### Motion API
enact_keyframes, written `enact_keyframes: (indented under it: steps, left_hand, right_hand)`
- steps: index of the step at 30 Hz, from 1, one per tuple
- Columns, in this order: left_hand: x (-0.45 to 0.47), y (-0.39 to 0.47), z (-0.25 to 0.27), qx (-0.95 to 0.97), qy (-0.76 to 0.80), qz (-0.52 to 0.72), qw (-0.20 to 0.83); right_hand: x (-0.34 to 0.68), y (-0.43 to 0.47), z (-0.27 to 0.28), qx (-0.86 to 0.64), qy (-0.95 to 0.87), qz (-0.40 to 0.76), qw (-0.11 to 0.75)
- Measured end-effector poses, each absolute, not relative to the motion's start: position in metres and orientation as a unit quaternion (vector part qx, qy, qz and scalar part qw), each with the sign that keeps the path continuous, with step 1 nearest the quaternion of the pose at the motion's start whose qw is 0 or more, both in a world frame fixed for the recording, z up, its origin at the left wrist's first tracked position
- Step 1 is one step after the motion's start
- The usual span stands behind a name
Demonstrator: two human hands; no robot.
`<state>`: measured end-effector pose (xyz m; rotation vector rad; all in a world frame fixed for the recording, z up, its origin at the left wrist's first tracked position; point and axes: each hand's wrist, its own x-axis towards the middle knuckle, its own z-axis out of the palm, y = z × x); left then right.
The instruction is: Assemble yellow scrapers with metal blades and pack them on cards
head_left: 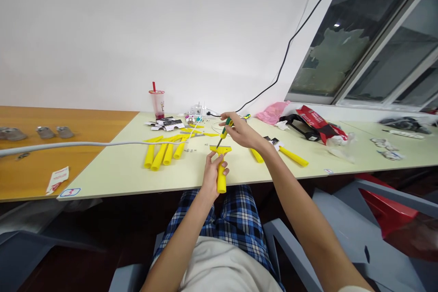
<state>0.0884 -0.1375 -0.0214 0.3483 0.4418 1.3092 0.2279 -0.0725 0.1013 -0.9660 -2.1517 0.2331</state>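
A yellow scraper [221, 181] with a wide head is gripped in my left hand [211, 174], its handle pointing toward me over the table's front edge. My right hand [243, 131] is closed around the green and yellow handle of a screwdriver [224, 134]. The screwdriver's tip slants down to the left side of the scraper's head. Left of my hands lie several more yellow scrapers [158, 157], side by side. Small screws [190, 150] are scattered between them and my left hand. Two other yellow handles [293, 157] rest to the right, partly behind my right forearm.
A cup with a red straw [158, 104] stands at the back near black-and-white cards [168, 123]. A grey cable [102, 144] crosses the left side above the table [112, 171]. Farther right are a pink cloth [272, 113] and a red bag [320, 124].
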Motion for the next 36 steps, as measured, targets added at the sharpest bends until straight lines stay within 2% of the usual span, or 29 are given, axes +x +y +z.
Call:
enact_keyframes:
  steps: [3, 9, 14, 20, 26, 32, 36]
  left_hand:
    - [0.089, -0.138, -0.021, 0.161, 0.201, 0.599, 0.758]
    - [0.090, -0.138, -0.019, 0.160, 0.205, 0.597, 0.759]
    - [0.090, -0.136, -0.021, 0.153, 0.200, 0.589, 0.768]
    - [0.090, -0.133, -0.024, 0.150, 0.184, 0.585, 0.775]
    - [0.088, -0.132, -0.021, 0.113, 0.190, 0.576, 0.787]
    - [0.088, -0.133, -0.020, 0.116, 0.190, 0.582, 0.782]
    - [0.087, -0.132, -0.019, 0.104, 0.189, 0.578, 0.787]
  right_hand:
    - [0.228, -0.075, 0.101, -0.362, -0.834, 0.122, 0.399]
    - [0.221, -0.073, 0.096, -0.387, -0.810, 0.069, 0.435]
    - [0.225, -0.071, 0.089, -0.350, -0.820, 0.130, 0.434]
    - [0.221, -0.068, 0.087, -0.375, -0.817, 0.081, 0.431]
    - [0.224, -0.063, 0.081, -0.357, -0.816, 0.131, 0.436]
    - [0.227, -0.058, 0.078, -0.385, -0.798, 0.050, 0.460]
    - [0.229, -0.055, 0.077, -0.354, -0.812, 0.107, 0.451]
